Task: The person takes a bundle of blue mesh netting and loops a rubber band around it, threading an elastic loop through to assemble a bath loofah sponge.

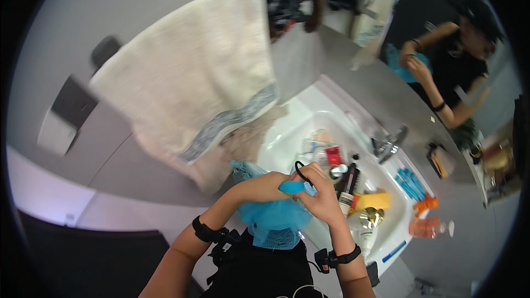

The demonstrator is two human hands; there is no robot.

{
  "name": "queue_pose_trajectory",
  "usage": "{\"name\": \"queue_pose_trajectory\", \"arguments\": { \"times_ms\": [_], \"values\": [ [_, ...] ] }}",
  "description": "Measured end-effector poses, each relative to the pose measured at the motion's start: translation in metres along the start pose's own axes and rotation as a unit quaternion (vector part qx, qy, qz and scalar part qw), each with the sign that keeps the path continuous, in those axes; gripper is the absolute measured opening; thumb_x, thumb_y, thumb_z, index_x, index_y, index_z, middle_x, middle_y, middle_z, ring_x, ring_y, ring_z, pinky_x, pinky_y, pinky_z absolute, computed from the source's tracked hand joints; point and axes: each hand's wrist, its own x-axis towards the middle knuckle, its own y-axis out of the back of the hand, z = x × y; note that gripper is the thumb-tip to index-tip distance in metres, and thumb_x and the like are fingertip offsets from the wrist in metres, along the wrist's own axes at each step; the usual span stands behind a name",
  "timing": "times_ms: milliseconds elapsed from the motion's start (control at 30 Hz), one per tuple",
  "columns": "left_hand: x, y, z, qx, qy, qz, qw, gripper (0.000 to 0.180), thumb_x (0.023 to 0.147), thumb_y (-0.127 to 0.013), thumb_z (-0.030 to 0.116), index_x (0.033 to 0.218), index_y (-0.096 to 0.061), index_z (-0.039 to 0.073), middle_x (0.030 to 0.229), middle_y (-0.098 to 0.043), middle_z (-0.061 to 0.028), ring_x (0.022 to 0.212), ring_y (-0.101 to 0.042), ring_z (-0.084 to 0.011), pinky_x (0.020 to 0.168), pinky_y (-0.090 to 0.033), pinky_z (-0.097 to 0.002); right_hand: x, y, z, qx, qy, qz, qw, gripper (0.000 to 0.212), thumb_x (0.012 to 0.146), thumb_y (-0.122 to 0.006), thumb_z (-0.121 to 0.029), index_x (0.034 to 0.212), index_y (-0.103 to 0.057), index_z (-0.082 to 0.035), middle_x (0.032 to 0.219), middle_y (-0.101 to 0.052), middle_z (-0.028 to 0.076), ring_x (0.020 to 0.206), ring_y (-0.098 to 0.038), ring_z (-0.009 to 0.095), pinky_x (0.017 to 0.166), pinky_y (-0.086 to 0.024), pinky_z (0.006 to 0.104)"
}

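we are gripping the blue netting (270, 218) with our left hand's (268, 187) curled fingers, its body hanging toward seven o'clock, while our right hand's (321, 194) bent fingers are hooking a black loop (298, 170) at one o'clock from the blue tuft (290, 188) between both hands.

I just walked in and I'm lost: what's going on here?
At a sink, a person holds blue mesh bunched up with their left grip and right grip; a black loop shows at the right one. The mesh spreads out below, close to their body. In the sink lie a dark bottle, a yellow item and other things.
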Motion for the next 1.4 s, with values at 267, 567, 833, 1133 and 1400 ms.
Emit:
{"name": "queue_pose_trajectory", "arguments": {
  "times_ms": [267,567,833,1133,1400],
  "values": [
    [-0.179,-0.023,-0.070,-0.111,0.070,0.081,0.988,0.030,0.084,-0.060,0.027,0.105,-0.063,0.004,0.098,-0.065,-0.0103,0.090,-0.060,-0.0204,0.083,-0.044,-0.0318,0.022,-0.139,-0.046,0.035,0.016,-0.242,0.970,0.032,0.072,-0.061,0.000,0.102,-0.052,0.000,0.092,-0.051,0.016,0.086,-0.052,0.033,0.075,-0.044,0.0361],
    [-0.414,-0.101,-0.170,-0.187,0.110,0.319,0.923,0.034,0.087,-0.056,0.029,0.109,-0.061,0.004,0.103,-0.064,-0.0117,0.095,-0.059,-0.0228,0.088,-0.043,-0.0323,0.009,-0.381,-0.119,0.115,0.076,-0.378,0.915,0.030,0.067,-0.064,-0.001,0.097,-0.056,0.001,0.083,-0.053,0.010,0.075,-0.055,0.021,0.065,-0.043,0.0307],
    [-0.626,-0.092,-0.212,-0.288,0.092,0.391,0.869,0.035,0.087,-0.056,0.022,0.115,-0.058,0.000,0.109,-0.062,-0.0086,0.100,-0.056,-0.0179,0.093,-0.041,-0.0323,0.024,-0.583,-0.228,0.286,-0.121,-0.523,0.794,0.013,0.073,-0.062,-0.002,0.085,-0.055,-0.003,0.068,-0.055,0.000,0.059,-0.050,0.008,0.054,-0.038,0.0219],
    [-0.732,-0.037,-0.300,-0.380,0.072,0.420,0.821,0.037,0.088,-0.058,0.028,0.114,-0.061,0.001,0.107,-0.064,-0.0113,0.098,-0.059,-0.0200,0.092,-0.043,-0.0318,0.096,-0.748,-0.246,0.355,-0.216,-0.614,0.670,0.013,0.071,-0.061,-0.001,0.081,-0.053,-0.004,0.072,-0.058,0.005,0.058,-0.054,0.011,0.046,-0.043,0.0230],
    [-0.807,0.111,-0.404,-0.335,0.148,0.443,0.818,0.040,0.087,-0.061,0.032,0.111,-0.062,0.000,0.106,-0.064,-0.0132,0.098,-0.059,-0.0196,0.091,-0.043,-0.0304,0.222,-0.898,-0.218,0.377,-0.214,-0.566,0.701,0.013,0.072,-0.062,-0.002,0.082,-0.055,-0.004,0.071,-0.062,0.008,0.062,-0.059,0.015,0.050,-0.047,0.0245]
  ]
}}
